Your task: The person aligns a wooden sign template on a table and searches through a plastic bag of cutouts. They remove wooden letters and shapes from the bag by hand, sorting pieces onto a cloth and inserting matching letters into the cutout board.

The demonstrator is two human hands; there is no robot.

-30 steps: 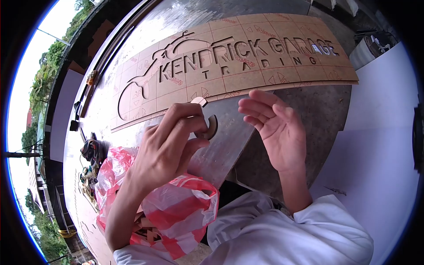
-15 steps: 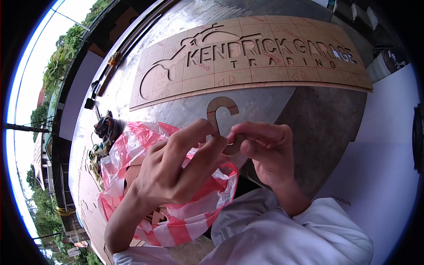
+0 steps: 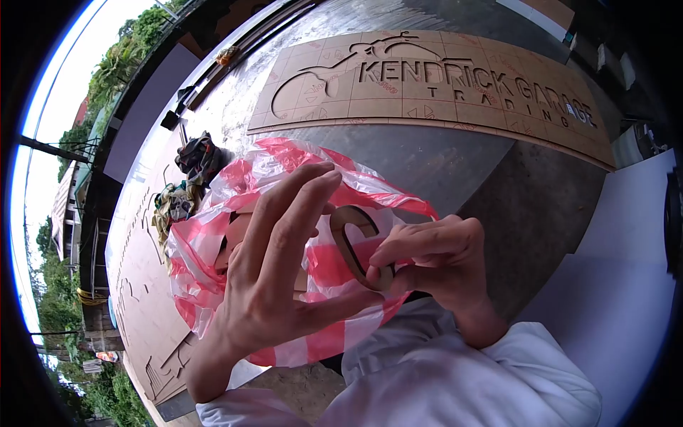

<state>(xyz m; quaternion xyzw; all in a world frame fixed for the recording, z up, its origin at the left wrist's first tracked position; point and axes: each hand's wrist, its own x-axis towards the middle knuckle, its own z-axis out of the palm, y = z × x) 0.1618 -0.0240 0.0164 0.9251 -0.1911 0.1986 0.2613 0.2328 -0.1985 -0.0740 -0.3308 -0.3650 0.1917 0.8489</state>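
A letter C cutout [image 3: 344,249], brown-faced with a dark edge, is pinched at its lower end between the thumb and fingers of my right hand [image 3: 445,267]. My left hand [image 3: 274,267] is open beside it, fingers spread and raised, with its thumb reaching toward the letter's lower edge; whether the thumb touches it I cannot tell. Beneath both hands lies a red-and-white striped plastic bag [image 3: 284,153]. Brown pieces show inside the bag, partly hidden by my left hand.
A brown-papered sign panel [image 3: 441,78] with cut-out lettering and a motorcycle outline lies across the metal-topped table [image 3: 427,153]. Crumpled cloths [image 3: 199,158] sit left of the bag. More cut sheet [image 3: 135,285] lies at far left, and a white panel [image 3: 597,299] stands at right.
My left hand has let go of the letter and spread its fingers. The letter has moved lower, in front of the bag, still in my right hand. The view has shifted.
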